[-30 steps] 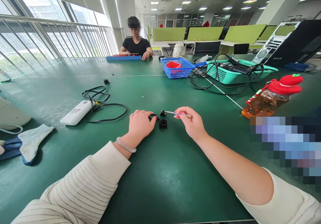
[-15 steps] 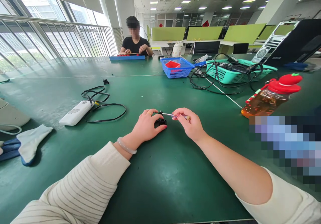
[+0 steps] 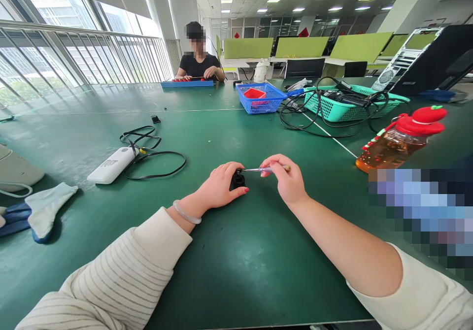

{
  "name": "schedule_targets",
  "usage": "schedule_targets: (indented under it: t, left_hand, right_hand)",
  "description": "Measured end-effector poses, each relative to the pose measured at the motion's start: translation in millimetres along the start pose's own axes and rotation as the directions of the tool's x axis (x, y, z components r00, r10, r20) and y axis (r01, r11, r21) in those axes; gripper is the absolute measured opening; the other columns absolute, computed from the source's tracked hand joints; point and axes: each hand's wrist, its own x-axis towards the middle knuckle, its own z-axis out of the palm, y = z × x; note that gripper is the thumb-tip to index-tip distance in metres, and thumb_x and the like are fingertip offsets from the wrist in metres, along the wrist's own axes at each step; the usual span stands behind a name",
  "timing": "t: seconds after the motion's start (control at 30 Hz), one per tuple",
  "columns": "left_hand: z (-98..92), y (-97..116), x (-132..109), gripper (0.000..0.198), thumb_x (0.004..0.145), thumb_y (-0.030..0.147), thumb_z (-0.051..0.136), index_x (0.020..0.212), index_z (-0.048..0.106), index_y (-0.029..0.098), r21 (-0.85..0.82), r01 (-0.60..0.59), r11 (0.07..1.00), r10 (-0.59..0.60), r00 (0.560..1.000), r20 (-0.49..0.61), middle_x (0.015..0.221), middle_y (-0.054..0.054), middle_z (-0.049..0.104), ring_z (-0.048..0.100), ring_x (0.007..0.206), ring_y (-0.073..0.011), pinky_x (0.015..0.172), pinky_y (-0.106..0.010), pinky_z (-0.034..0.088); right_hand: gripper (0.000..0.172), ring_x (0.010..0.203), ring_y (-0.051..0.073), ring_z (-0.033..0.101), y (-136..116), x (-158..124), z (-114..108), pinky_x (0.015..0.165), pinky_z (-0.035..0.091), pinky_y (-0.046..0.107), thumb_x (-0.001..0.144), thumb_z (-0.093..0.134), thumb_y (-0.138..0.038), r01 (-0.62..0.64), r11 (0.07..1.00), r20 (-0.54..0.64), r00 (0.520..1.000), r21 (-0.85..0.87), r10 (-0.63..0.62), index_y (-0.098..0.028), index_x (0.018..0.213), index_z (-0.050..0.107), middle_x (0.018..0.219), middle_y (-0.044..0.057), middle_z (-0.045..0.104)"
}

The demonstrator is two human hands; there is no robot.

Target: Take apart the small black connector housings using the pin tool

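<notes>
My left hand (image 3: 223,186) is closed around a small black object (image 3: 238,179) on the green table (image 3: 236,266). Its thumb and fingers cover much of that object, so I cannot make out its kind. In my right hand (image 3: 286,180) is a slim screwdriver (image 3: 265,169) with a clear, purplish handle, pinched between thumb and fingers and lying nearly level. The thin metal shaft points left, and its tip meets the upper part of the black object beside my left fingertips.
Left of my hands lie a white power bank (image 3: 114,165) with a black cable and a glove (image 3: 48,209). Farther back are a blue basket (image 3: 264,104) and a green basket (image 3: 332,114) with cables. A red-lidded bottle (image 3: 397,145) stands right. Across the table sits a person (image 3: 199,66).
My right hand has shifted slightly right and up with the screwdriver, which is now more level. My left hand has turned the black object, and its fingers lie further over the top.
</notes>
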Motion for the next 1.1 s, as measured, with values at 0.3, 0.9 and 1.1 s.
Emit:
schedule_targets:
  t: [0.3, 0.9, 1.1]
  left_hand:
    - [1.1, 0.3, -0.8, 0.056, 0.089, 0.056, 0.059, 0.137, 0.054, 0.028, 0.097, -0.057, 0.994, 0.049, 0.996, 0.079, 0.15, -0.013, 0.038, 0.041, 0.136, -0.0355, 0.113, -0.055, 0.038]
    - [-37.9, 12.5, -81.6, 0.024, 0.091, 0.041, 0.055, 0.106, 0.066, 0.025, 0.161, 0.003, 0.987, -0.027, 0.989, 0.148, 0.138, -0.008, 0.054, 0.057, 0.122, -0.0266, 0.108, -0.043, 0.046]
    - [-74.4, -30.8, -145.9, 0.039, 0.09, 0.045, 0.049, 0.123, 0.061, 0.027, 0.279, 0.216, 0.936, -0.241, 0.969, 0.058, 0.145, -0.008, 0.051, 0.051, 0.131, -0.0286, 0.112, -0.046, 0.043]
  right_hand:
    - [0.02, 0.047, 0.009, 0.056, 10.0, 11.1, -3.8, 0.048, 0.048, 0.024, 0.083, 0.059, -0.034, -0.163, 0.96, -0.25, 0.943, 0.227, 0.219, -0.02, 0.07, 0.059, 0.064, -0.002, 0.063]
    - [0.017, 0.047, 0.01, 0.055, 14.9, 11.1, -3.3, 0.05, 0.047, 0.025, 0.079, 0.058, -0.035, -0.204, 0.959, -0.166, 0.957, 0.198, 0.238, -0.02, 0.072, 0.061, 0.064, -0.002, 0.064]
    - [0.019, 0.046, 0.01, 0.056, 18.4, 12.7, -2.9, 0.049, 0.047, 0.025, 0.078, 0.059, -0.038, -0.201, 0.962, -0.161, 0.959, 0.186, 0.231, -0.02, 0.073, 0.062, 0.065, -0.002, 0.064]
